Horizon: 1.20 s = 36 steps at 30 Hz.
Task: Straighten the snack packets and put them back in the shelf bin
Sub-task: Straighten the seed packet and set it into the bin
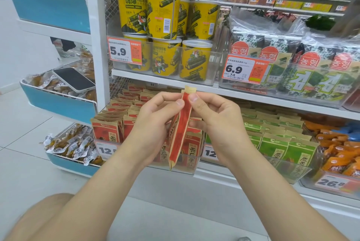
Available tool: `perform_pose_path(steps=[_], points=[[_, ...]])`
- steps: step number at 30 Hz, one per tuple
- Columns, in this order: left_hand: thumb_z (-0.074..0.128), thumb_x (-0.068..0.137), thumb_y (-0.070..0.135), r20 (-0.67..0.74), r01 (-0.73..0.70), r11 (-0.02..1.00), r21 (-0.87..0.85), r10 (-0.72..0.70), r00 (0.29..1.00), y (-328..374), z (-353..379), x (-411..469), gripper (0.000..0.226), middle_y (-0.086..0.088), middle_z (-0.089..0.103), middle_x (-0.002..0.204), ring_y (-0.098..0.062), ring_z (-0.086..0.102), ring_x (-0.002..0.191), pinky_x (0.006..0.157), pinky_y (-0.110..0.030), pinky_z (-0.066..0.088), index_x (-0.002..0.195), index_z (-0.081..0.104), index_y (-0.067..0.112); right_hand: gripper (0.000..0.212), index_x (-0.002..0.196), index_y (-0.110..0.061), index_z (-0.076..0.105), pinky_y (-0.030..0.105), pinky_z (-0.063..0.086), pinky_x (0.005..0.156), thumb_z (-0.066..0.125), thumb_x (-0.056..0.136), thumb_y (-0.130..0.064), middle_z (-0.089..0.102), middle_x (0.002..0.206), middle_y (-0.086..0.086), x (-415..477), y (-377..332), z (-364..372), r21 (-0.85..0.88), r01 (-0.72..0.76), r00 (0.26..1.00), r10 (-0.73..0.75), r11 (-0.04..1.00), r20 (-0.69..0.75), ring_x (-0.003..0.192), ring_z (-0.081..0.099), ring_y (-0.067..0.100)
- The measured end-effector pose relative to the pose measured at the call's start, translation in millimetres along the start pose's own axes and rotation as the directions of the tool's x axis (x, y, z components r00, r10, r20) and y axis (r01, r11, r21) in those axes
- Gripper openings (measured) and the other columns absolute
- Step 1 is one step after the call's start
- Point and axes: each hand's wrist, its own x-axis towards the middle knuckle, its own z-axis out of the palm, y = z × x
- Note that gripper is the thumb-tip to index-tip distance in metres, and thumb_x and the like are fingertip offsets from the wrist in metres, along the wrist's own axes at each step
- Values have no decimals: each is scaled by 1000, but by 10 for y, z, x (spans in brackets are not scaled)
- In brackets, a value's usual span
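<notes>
Pinched between the fingers of the left hand and right hand, one red packet is being straightened, not yet returned to the shelf bin behind them.

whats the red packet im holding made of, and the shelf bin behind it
Red packet: seemingly matte kraft paper, tan at the sealed top and edges, red print on the folded side, holding sharp creases; any inner lining is hidden. Shelf bin: clear, glossy rigid plastic, since the packets show through its front wall.

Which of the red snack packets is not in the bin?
The red packet pinched by the left hand and right hand, edge toward the camera; the others stand in the clear bin.
</notes>
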Motion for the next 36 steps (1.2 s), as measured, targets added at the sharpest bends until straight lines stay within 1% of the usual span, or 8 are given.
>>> perform_pose_path(steps=[5, 10, 14, 20, 23, 28, 31, 36], points=[[76, 88, 22, -37, -42, 996, -73, 39, 999, -3, 11, 28, 38, -8, 77, 111, -20, 74, 98, 87, -42, 61, 124, 70, 12, 16, 116, -10, 80, 34, 65, 76, 72, 102, -11, 83, 101, 8, -24, -26, 1, -117, 62, 993, -49, 991, 108, 91, 80, 19], [85, 86, 19, -81, -74, 997, -21, 72, 994, -3, -37, 48, 44, -4, 78, 120, -20, 75, 112, 85, -28, 59, 128, 71, 19, 31, 127, -32, 79, 48, 66, 75, 72, 103, -15, 80, 88, -2, -37, 38, -7, -428, 283, 958, -229, 859, 172, 83, 78, 24], [87, 84, 24, -117, -69, 996, 54, 75, 990, -54, -97, 75, 37, -2, 77, 124, -23, 70, 124, 100, -38, 55, 119, 75, 30, 46, 146, -37, 65, 23, 54, 64, 68, 104, -19, 71, 84, -11, -85, 91, 12, -636, 415, 910, -309, 650, 277, 63, 67, 15], [75, 100, 23, -243, -37, 998, -57, 22, 970, 4, -59, 78, 28, -4, 76, 107, -18, 73, 87, 78, -35, 60, 126, 66, 18, 38, 128, -45, 62, 50, 64, 89, 77, 96, -32, 74, 104, -6, -54, 102, 16, -583, 117, 961, 57, 804, 271, 90, 76, 17], [72, 99, 34, -236, -26, 994, -103, 2, 972, 18, -34, 65, 42, -7, 73, 98, -26, 68, 91, 93, -57, 58, 131, 63, 8, 41, 118, -37, 58, 56, 61, 97, 80, 85, -29, 74, 114, 3, -55, 84, 13, -428, -28, 943, 167, 903, 289, 103, 76, 32], [73, 99, 30, -87, 52, 998, -20, -53, 995, 56, -27, 9, 35, -10, 74, 104, -27, 70, 92, 71, -43, 57, 127, 67, 11, 29, 107, -18, 59, 49, 62, 89, 80, 88, -20, 80, 106, 16, -26, 38, 62, -235, -122, 978, 157, 964, 136, 86, 77, 30], [74, 101, 26, -48, 45, 989, 142, -39, 998, 10, -17, -28, 23, -5, 78, 119, -23, 78, 108, 81, -36, 65, 121, 75, 15, 25, 91, -14, 67, 51, 64, 92, 82, 89, -34, 81, 92, 9, 37, 85, 27, -308, -69, 997, 57, 949, -49, 88, 78, 25], [81, 94, 29, -59, -35, 967, 252, 52, 997, 62, 9, -60, 20, -1, 81, 113, -19, 78, 110, 85, -36, 67, 111, 83, 19, 34, 89, -9, 75, 53, 64, 89, 72, 102, -40, 80, 86, 9, 40, 132, 19, -377, 47, 996, -72, 925, -52, 81, 76, 20]])
